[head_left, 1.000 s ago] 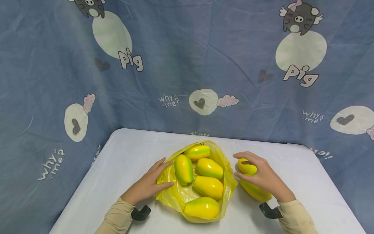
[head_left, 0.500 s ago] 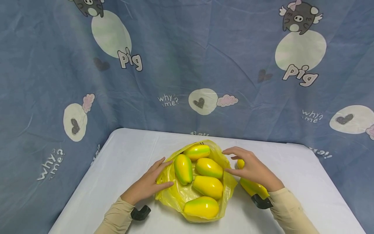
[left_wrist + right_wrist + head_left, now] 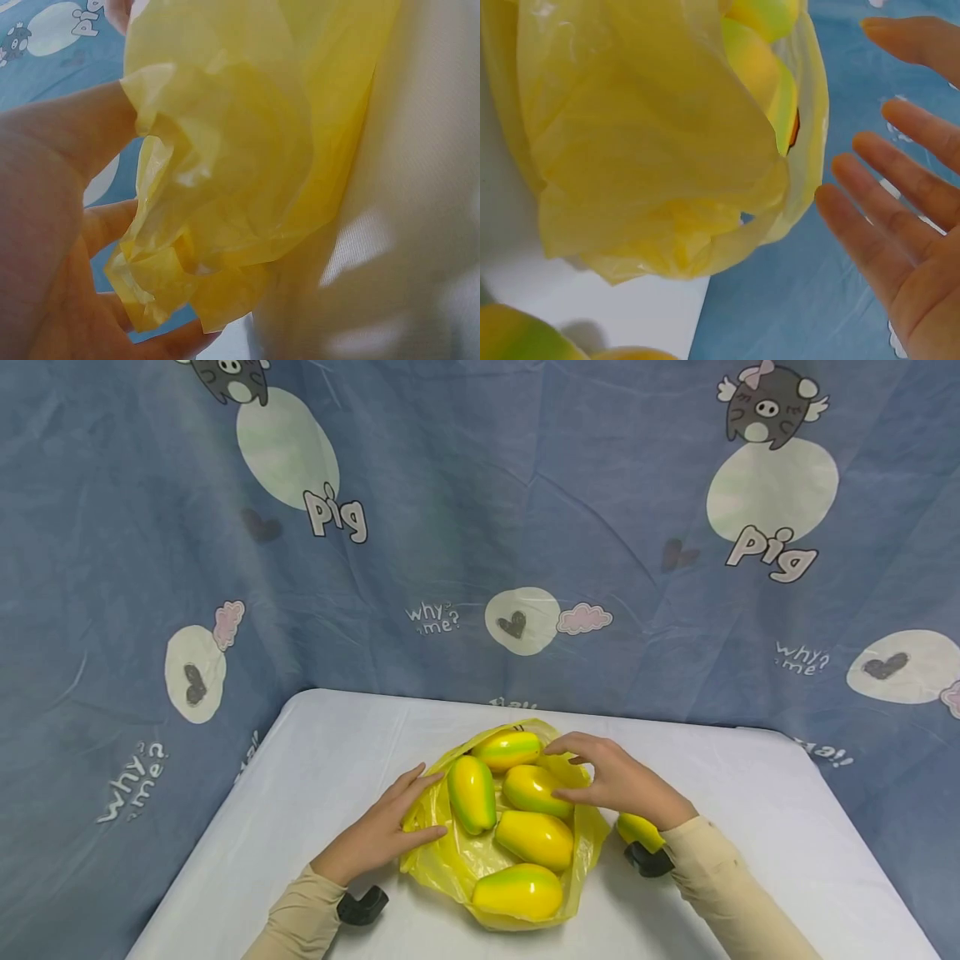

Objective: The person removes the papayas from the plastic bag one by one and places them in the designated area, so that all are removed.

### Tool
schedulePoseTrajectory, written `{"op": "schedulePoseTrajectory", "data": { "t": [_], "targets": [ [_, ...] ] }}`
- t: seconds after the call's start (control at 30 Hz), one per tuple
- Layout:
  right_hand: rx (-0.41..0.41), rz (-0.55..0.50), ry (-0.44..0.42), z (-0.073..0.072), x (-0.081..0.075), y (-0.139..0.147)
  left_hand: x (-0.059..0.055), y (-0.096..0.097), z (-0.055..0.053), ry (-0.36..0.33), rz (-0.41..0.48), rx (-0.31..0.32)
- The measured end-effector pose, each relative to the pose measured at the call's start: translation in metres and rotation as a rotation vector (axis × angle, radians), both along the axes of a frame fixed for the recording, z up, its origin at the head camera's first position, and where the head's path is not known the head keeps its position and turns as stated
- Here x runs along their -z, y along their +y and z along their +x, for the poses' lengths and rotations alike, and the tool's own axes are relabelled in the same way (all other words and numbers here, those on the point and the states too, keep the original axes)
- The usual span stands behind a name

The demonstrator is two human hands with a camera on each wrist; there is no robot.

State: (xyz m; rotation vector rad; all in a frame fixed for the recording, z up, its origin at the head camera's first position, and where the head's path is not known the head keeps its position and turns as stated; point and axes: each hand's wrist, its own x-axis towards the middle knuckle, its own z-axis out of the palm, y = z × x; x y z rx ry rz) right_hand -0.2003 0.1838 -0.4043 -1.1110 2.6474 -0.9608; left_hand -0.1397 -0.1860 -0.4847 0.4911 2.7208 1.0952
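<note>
A yellow plastic bag (image 3: 435,860) lies with its mouth spread, holding several glossy yellow-green papayas (image 3: 534,841). My left hand (image 3: 382,827) rests at the bag's left rim with fingers spread; in the left wrist view its thumb (image 3: 82,124) reaches behind the crumpled plastic. Above the bag's right side is my right hand (image 3: 622,785), fingers loosely bent and nothing between them, overlapping the papaya (image 3: 536,787) at back right. Its fingers (image 3: 900,217) are spread and bare in the right wrist view.
On the white table (image 3: 330,752), right of the bag, lies a loose papaya (image 3: 637,828), partly hidden by my right forearm and the black wrist mount (image 3: 648,860). Two loose fruits show at the bottom of the right wrist view. A blue patterned curtain (image 3: 420,527) hangs behind the table.
My right hand has moved left, from over the loose papayas to over the bag's right rim. The left hand and the papayas in the bag look unchanged.
</note>
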Motion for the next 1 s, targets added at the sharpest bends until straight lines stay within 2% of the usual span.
{"op": "schedulePoseTrajectory", "data": {
  "t": [0.23,0.57,1.0],
  "targets": [
    [-0.048,0.094,-0.029,-0.009,0.002,-0.013,0.000,0.000,0.000,-0.008,-0.001,-0.005],
    [-0.086,0.207,-0.022,-0.014,0.009,-0.032,-0.002,0.001,0.002,-0.008,0.003,0.000],
    [-0.098,0.341,0.034,-0.020,0.018,-0.044,-0.002,0.000,0.001,-0.019,0.005,-0.004]
  ]
}}
